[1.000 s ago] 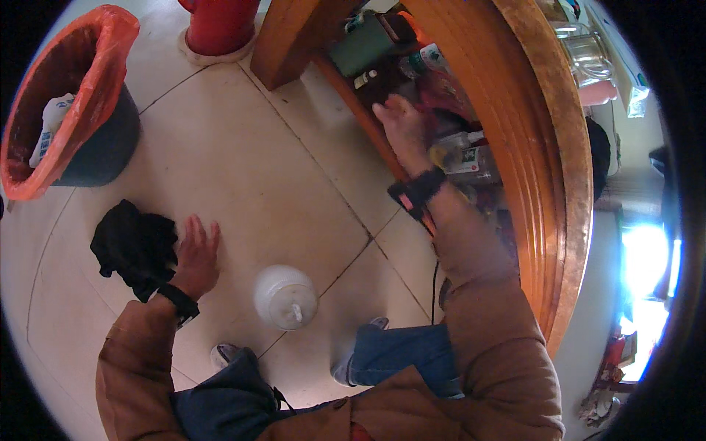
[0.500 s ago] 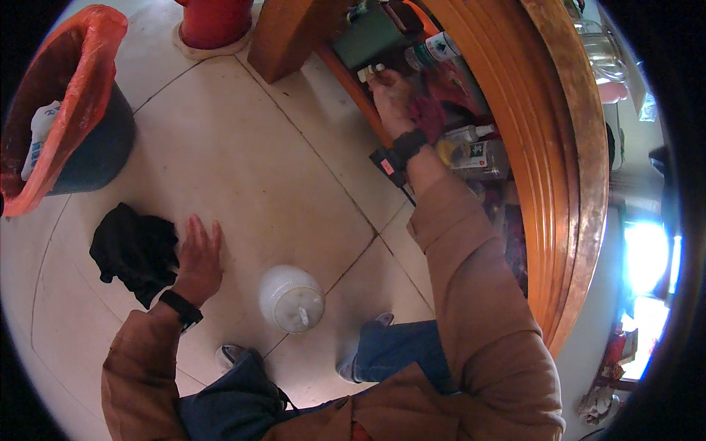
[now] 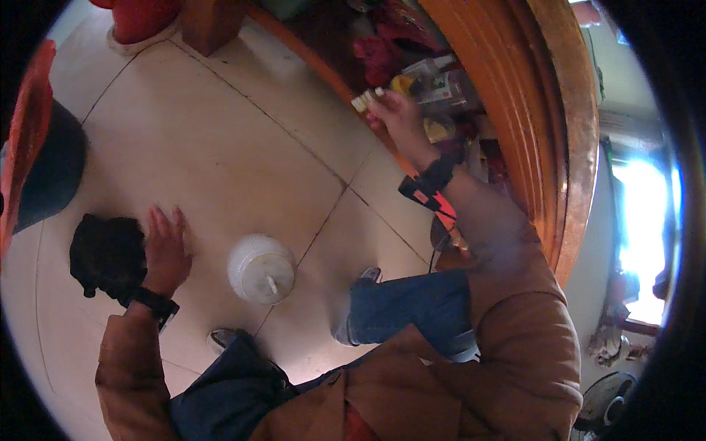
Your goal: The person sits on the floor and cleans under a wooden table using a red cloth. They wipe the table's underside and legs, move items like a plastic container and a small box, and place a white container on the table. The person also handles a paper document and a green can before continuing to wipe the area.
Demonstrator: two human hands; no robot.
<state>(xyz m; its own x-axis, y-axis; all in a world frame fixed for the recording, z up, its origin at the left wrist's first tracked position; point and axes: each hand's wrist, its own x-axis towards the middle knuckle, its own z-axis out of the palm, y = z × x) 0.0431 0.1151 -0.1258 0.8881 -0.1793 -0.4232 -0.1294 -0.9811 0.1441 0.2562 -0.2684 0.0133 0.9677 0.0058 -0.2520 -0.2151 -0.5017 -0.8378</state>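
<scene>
Between the fingers of my right hand [image 3: 401, 121] is a small cream-white object [image 3: 365, 100], perhaps in two parts, too small to name. That hand is closed and raised at the front edge of a low wooden shelf. My left hand [image 3: 165, 246] is open, fingers stretched, at the floor beside a crumpled black cloth-like bundle [image 3: 109, 253]; whether it touches the bundle I cannot tell. Between my feet and the shelf stands a white ribbed round container [image 3: 254, 246] with a pale flat top and a small raised handle.
The wooden shelf unit [image 3: 540, 95] curves along the right, with clear bottles [image 3: 445, 92] and a dark pink cloth [image 3: 377, 60] inside. A dark bin [image 3: 59, 165] with a red bag lining stands at left. At far left is a red pot [image 3: 145, 20]; a fan [image 3: 607, 403] is at lower right.
My right hand has drawn back from inside the shelf toward me, carrying the small cream-white object. The view has shifted right; my left hand stays open beside the black bundle.
</scene>
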